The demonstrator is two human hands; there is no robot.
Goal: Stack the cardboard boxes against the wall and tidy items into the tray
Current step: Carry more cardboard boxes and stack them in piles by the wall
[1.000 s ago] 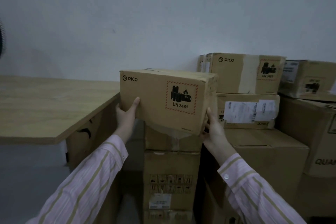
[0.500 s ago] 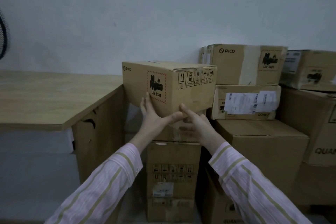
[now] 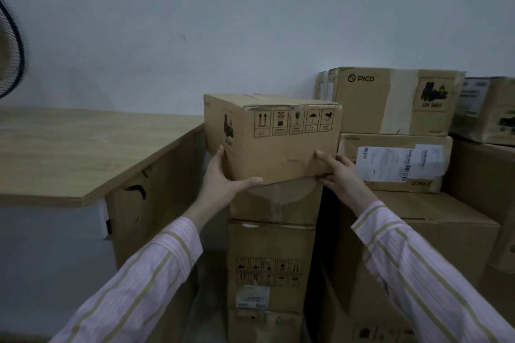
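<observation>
Grey plastered wall forms the whole background; lighting is dim. Wooden bench occupies the left side, its top bare wood, its far edge against the wall.

Pile of boxes fills the right side against the wall. A box marked PICO sits on top of it, and a flatter box with a white shipping label lies directly beneath that.

Column of boxes stands between the bench and the pile, near the wall.

Cardboard box, upright with its row of handling symbols facing the camera, sits at the top of this column. It overhangs the column to the left, and its right corner is just beside the labelled box. Whether its full weight rests on the column cannot be told.

Left hand grips the box's lower left corner, fingers up the side face and thumb under the front edge. Right hand grips the lower right corner, thumb on the front face and fingers curled beneath. Both sleeves are striped.

Fan guard shows at the left margin.
</observation>
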